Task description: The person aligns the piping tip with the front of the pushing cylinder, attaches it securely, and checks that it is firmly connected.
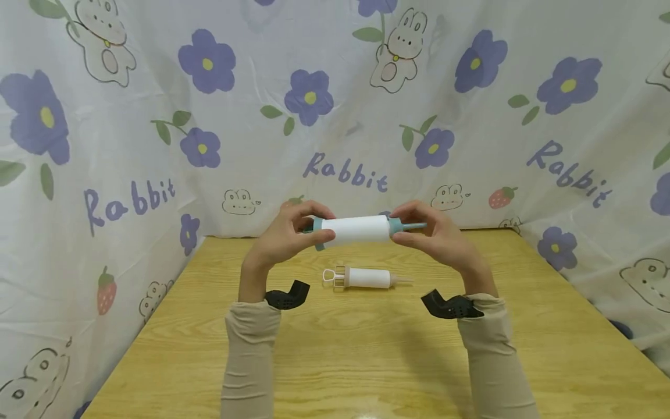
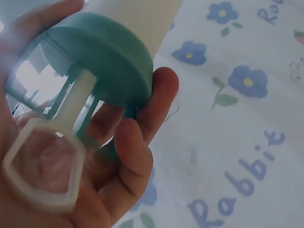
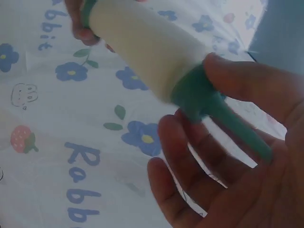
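Observation:
Both hands hold a syringe-like tube (image 1: 361, 229) level above the table, a white barrel with teal end caps. My left hand (image 1: 280, 235) grips its left end, thumb and fingers around the teal collar (image 2: 107, 61). A pale pull ring (image 2: 73, 183) on a short rod sticks out toward that palm. At the other end my right hand (image 1: 439, 235) pinches the teal cap (image 3: 192, 92) between thumb and fingers. The thin teal nozzle (image 3: 242, 130) points into the right palm. Below, on the table, lies a similar smaller tube (image 1: 369, 278) with beige ends and a white ring.
The wooden table (image 1: 356, 361) runs back to a white curtain (image 1: 251, 145) printed with flowers and rabbits, which also hangs along both sides. A black camera mount (image 1: 288, 295) sits on the left wrist, another mount (image 1: 450, 305) on the right.

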### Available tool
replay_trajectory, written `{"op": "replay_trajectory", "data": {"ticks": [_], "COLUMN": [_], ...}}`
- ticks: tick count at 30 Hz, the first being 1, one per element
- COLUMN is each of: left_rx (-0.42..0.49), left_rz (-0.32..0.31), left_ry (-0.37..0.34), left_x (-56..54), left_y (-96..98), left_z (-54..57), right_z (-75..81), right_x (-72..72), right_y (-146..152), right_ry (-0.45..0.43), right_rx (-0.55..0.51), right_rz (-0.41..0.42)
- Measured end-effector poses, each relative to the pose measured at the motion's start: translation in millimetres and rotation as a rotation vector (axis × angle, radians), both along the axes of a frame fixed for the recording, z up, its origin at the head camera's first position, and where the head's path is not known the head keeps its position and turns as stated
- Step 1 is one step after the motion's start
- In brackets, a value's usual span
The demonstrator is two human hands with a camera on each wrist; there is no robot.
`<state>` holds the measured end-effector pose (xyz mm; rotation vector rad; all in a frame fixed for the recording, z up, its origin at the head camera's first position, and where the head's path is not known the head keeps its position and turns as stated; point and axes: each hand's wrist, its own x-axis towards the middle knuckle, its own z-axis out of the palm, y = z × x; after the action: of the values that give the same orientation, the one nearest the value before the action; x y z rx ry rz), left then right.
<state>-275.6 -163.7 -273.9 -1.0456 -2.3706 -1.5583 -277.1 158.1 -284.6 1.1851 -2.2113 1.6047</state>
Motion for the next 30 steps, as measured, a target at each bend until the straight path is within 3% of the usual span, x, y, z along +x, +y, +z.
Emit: {"op": "replay_trajectory", "data": {"ticks": [3,14,21,30], "left_rx": [-0.014,-0.029,-0.037,0.003], "left_rz": [-0.01,0.005,0.044,0.053], "left_ry": [0.005,-0.003,-0.008,-0.046], "left_x": [-2.1,-2.3,-3.6,-8.7], "left_y": [6.5,16.2,17.7,16.7], "left_z": [1.0,2.0,-1.7,-7.4], "right_z": [-0.3,-2.5,-6.6,-7.6], "right_x": [1.3,-1.4,-11.3,-12.0], "right_y": [0.1,7.6,8.4,9.6], "right_ry": [0.004,-0.083,-0.184,-0.123], "right_rx": [0.061,0.099,0.153,0.077], "right_rz": [-0.041,-0.096,-0.061,-0.012]}}
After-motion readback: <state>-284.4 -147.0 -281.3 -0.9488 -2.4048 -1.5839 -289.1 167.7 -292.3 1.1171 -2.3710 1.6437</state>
